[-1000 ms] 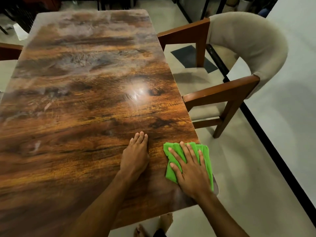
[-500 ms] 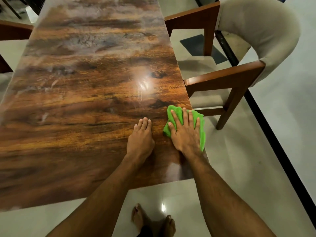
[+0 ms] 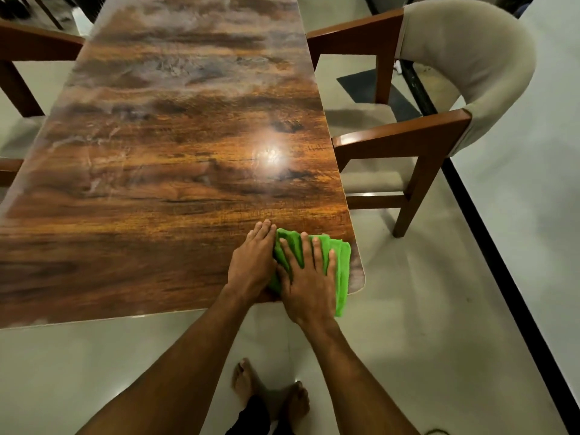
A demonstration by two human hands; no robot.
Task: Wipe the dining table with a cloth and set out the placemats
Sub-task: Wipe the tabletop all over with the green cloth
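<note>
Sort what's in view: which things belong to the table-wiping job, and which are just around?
In the job: green cloth, dining table, right hand pressing the cloth flat, left hand beside it.

Just around: cushioned armchair, second chair at left.

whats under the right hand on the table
A folded green cloth lies under the right hand, at the table's near right corner. The surface beneath the cloth is covered, so its state cannot be seen.

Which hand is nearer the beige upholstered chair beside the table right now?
Right. The right hand lies flat on the green cloth at the table corner nearest the beige upholstered chair; the left hand rests beside it, farther inboard.
</note>
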